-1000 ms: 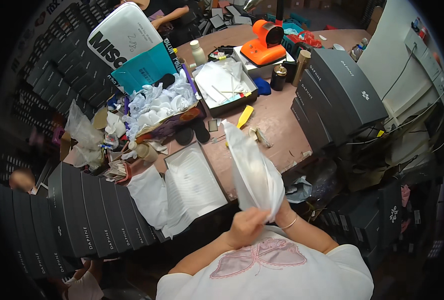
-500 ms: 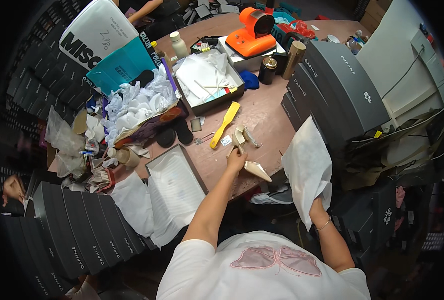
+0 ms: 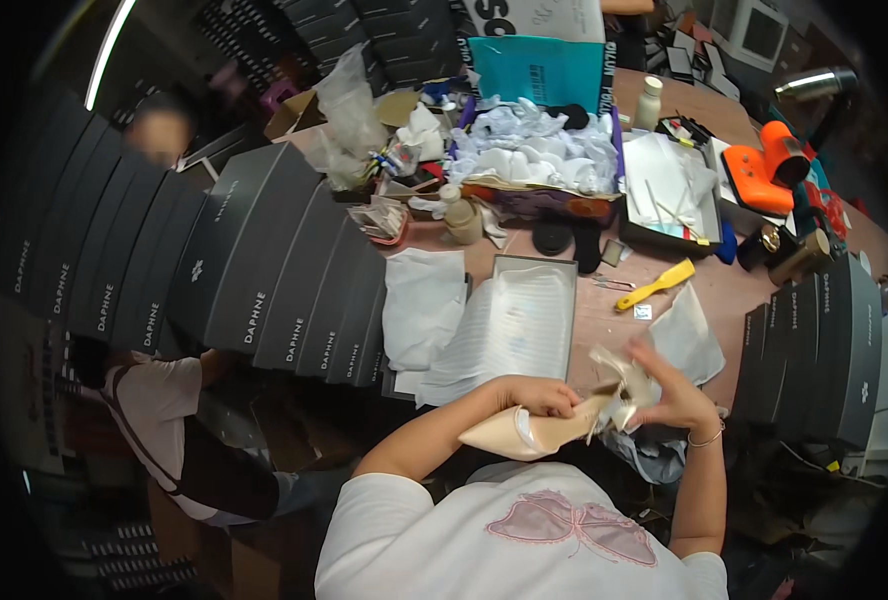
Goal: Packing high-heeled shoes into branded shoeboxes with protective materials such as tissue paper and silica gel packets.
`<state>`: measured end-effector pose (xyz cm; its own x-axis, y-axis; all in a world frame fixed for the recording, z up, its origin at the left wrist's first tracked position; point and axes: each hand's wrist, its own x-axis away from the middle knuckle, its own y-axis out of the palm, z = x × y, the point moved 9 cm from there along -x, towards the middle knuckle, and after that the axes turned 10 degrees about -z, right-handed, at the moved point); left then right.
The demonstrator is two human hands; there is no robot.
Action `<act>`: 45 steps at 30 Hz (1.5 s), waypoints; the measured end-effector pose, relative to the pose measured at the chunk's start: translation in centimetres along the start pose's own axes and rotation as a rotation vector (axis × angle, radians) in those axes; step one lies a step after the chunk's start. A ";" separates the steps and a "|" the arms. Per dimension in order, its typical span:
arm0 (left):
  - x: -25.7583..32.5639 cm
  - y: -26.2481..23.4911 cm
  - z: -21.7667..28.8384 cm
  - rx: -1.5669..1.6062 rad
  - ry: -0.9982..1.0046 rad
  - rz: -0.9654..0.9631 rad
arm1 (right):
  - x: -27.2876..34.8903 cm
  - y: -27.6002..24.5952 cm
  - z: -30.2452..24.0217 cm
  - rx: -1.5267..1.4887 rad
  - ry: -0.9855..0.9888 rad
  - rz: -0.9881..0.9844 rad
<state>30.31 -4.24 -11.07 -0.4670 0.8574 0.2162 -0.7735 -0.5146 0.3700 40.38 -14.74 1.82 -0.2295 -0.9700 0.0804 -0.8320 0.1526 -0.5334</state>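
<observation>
Low in the frame, just above the white shirt, we see the left hand (image 3: 534,397) closed over the back part of a pale beige shoe (image 3: 529,435), its grip clamped on the upper so the shoe lies level with its pointed end toward the right. The right hand (image 3: 672,398) meets it there, fingers pinched together on a wad of crumpled white paper (image 3: 619,385) at the shoe's opening; the bracelet wrist is bent inward, which suits pushing or pulling stuffing at that end. The shoe is held in the air close to the body, just off the near edge of the tabletop (image 3: 604,320), not resting on it.

Just beyond the hands, at the centre of the frame, an open grey shoebox (image 3: 524,330) lies flat with white tissue lining it, within easy reach. A loose sheet of tissue (image 3: 424,300) lies to its left, another (image 3: 692,335) to its right. A yellow flat tool (image 3: 656,284) sits right of the box.

Farther up, a tray of white paper (image 3: 669,190) and a heap of crumpled tissue (image 3: 534,155) keep the supply at hand. An orange device (image 3: 764,165) stands at upper right. Rows of closed grey boxes (image 3: 264,270) fill the left, and another stack (image 3: 824,350) the right edge. Another person in a pale top (image 3: 159,400) stands at lower left.
</observation>
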 end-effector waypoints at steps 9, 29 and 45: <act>18.1 -13.4 1.3 -0.187 -0.163 0.985 | -0.9 9.8 -0.9 -0.944 0.141 -0.183; 25.2 -6.5 21.0 -1.495 -0.168 1.188 | -3.2 8.1 -9.6 -1.460 -0.426 0.431; 19.7 0.5 19.0 -1.250 -0.142 1.059 | -7.8 11.0 -0.2 -2.165 -0.143 0.250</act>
<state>28.81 12.50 10.55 -0.9949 0.0996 -0.0153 -0.0326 -0.4614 -0.8866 32.94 -5.43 -4.55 -0.4492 -0.8899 0.0788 0.0558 0.0601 0.9966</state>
